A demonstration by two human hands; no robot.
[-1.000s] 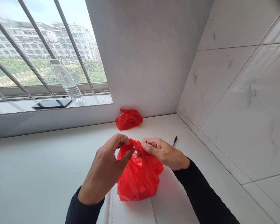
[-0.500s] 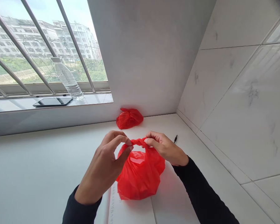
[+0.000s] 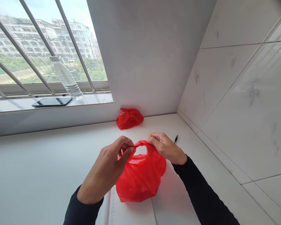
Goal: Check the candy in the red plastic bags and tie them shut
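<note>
A red plastic bag [image 3: 140, 181] rests on a white surface in front of me, its top twisted into a loop with a gap beneath it. My left hand [image 3: 107, 165] pinches the left end of that twisted part between thumb and fingers. At the loop's right end, my right hand [image 3: 166, 146] is closed on the plastic, thumb on top. The bag is rounded and bulging; its contents cannot be made out.
Another red plastic bag [image 3: 129, 119] lies crumpled by the back wall. A black pen [image 3: 176, 139] sits beyond my right hand, partly hidden. On the barred window's sill stand a water bottle [image 3: 67, 79] and a flat dark tablet [image 3: 51, 102]. A tiled wall [image 3: 239, 103] rises at right.
My left hand has slid slightly down along the twisted plastic, and the loop now arches more and slants down to the left. My right hand has barely moved.
</note>
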